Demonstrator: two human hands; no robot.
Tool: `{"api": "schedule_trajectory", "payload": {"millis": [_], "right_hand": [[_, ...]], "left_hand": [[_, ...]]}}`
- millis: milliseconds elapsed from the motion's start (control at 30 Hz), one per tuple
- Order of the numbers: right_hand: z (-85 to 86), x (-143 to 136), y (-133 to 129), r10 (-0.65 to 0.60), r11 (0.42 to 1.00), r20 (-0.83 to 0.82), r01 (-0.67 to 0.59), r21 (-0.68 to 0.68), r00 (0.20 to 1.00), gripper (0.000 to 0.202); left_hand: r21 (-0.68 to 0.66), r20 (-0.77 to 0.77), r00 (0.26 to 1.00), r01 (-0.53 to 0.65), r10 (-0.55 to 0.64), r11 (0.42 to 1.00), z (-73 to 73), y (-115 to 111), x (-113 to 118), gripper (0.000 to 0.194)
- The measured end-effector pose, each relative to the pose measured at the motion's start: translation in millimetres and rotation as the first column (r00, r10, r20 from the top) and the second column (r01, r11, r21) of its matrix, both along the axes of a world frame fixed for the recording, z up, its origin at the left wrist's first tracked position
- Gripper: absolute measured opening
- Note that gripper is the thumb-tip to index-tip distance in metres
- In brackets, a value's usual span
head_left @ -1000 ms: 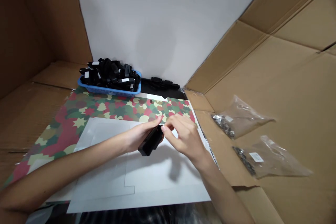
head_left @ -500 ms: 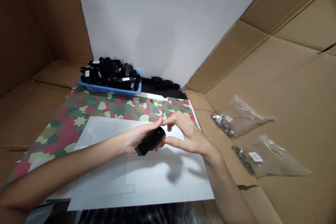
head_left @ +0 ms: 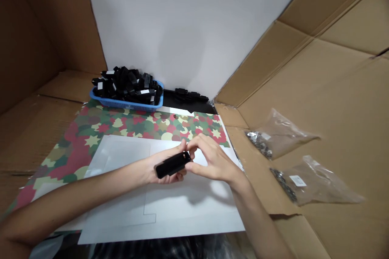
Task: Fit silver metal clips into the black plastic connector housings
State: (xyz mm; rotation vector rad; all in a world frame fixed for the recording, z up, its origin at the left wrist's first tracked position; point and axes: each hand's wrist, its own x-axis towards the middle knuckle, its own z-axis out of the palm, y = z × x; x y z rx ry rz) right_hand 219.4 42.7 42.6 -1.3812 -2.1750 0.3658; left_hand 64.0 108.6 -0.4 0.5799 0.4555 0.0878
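Over the white sheet [head_left: 194, 214], I see the left hand [head_left: 160, 158] with its grip clamped around a black part [head_left: 174, 165], while the right hand [head_left: 214, 161] curls thumb and forefinger at the part's end; whether that grip pinches it, I can't tell. Beyond the sheet's left half sits a blue basket [head_left: 127, 105] heaped with black pieces [head_left: 124, 83], and two clear bags [head_left: 290, 131] lie right of the sheet.

Bare hands [head_left: 214, 160], fingers slender; slim forearms [head_left: 91, 192], likewise bare.
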Motion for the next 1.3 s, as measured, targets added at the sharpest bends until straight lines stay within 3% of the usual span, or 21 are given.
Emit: {"api": "schedule_trajectory", "payload": {"millis": [133,267,333,400,500,567,633,800,1033,1300], "right_hand": [[-6.6,-3,-2,0.031,0.978,-0.007,-0.028,0.208,1.000,0.009],[-8.9,-1,-4,0.029,0.902,0.003,-0.027,0.430,1.000,0.005],[-9.4,-1,-5,-0.019,0.874,0.071,-0.018,0.485,0.997,0.007],[-10.0,-2,-7,-0.087,0.846,0.152,-0.007,0.533,0.984,0.009],[-10.4,-6,-10,-0.160,0.812,0.225,-0.001,0.584,0.961,0.007],[-9.6,-10,-11,-0.188,0.794,0.242,0.002,0.608,0.952,0.007],[-7.9,-12,-12,-0.209,0.780,0.245,0.011,0.625,0.947,0.009],[-3.8,-13,-13,-0.215,0.773,0.229,0.023,0.634,0.949,0.010],[-3.1,-13,-14,-0.189,0.774,0.187,0.029,0.633,0.964,0.010],[-0.3,-15,-16,-0.191,0.764,0.170,0.038,0.644,0.967,0.013]], "left_hand": [[-0.109,-0.019,0.995,0.092,-0.095,0.990,-1.9,0,0,0.054],[0.141,0.009,0.984,0.177,-0.180,0.974,8.8,19,-6,0.062],[0.362,0.027,0.983,0.161,-0.182,0.918,21.6,30,-11,0.058],[0.628,-0.004,0.979,0.160,-0.203,0.761,35.9,36,-15,0.044],[0.884,-0.131,0.982,0.177,-0.135,0.433,50.9,31,-19,0.025],[0.928,-0.142,0.988,0.153,-0.055,0.341,54.1,23,-18,0.022],[0.929,-0.111,0.993,0.117,-0.036,0.350,53.5,18,-17,0.022],[0.890,-0.077,0.995,0.099,-0.066,0.446,50.4,17,-15,0.020],[0.863,-0.051,0.994,0.093,-0.098,0.496,50.5,16,-17,0.021],[0.860,-0.006,0.994,0.061,-0.109,0.506,52.6,15,-17,0.019]]}}
